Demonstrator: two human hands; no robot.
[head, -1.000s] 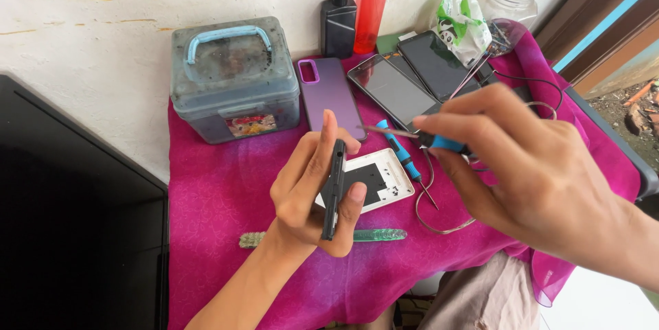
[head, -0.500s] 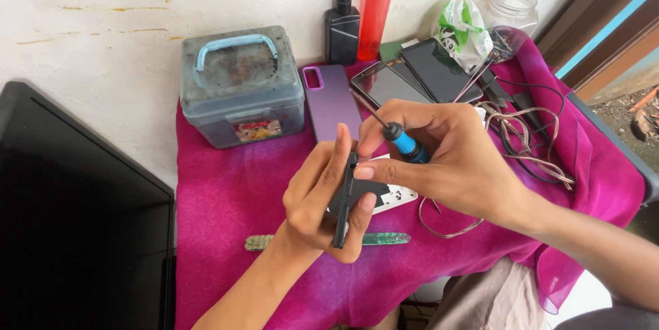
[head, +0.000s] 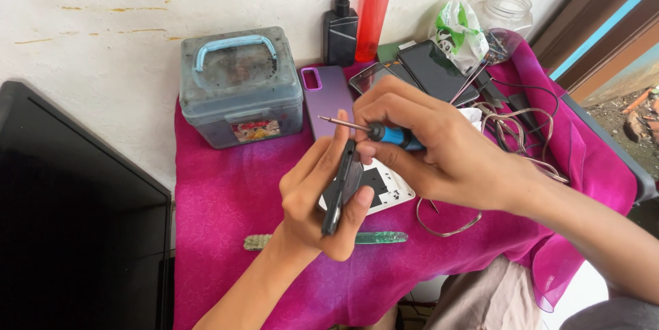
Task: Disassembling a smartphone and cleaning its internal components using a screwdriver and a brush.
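Left hand (head: 317, 196) clamps the dark phone (head: 341, 189) edge-up; right hand (head: 429, 144) grips the screwdriver (head: 371, 129), tip just above the phone's top end.

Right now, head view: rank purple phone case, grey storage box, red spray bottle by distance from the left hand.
1. purple phone case, just above the left hand.
2. grey storage box, up and left.
3. red spray bottle, farthest, by the wall.

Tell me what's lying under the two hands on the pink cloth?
Below the left hand and right hand lie a white phone back panel, a green toothbrush and a wire loop on the pink cloth. The hands hide most of the panel.
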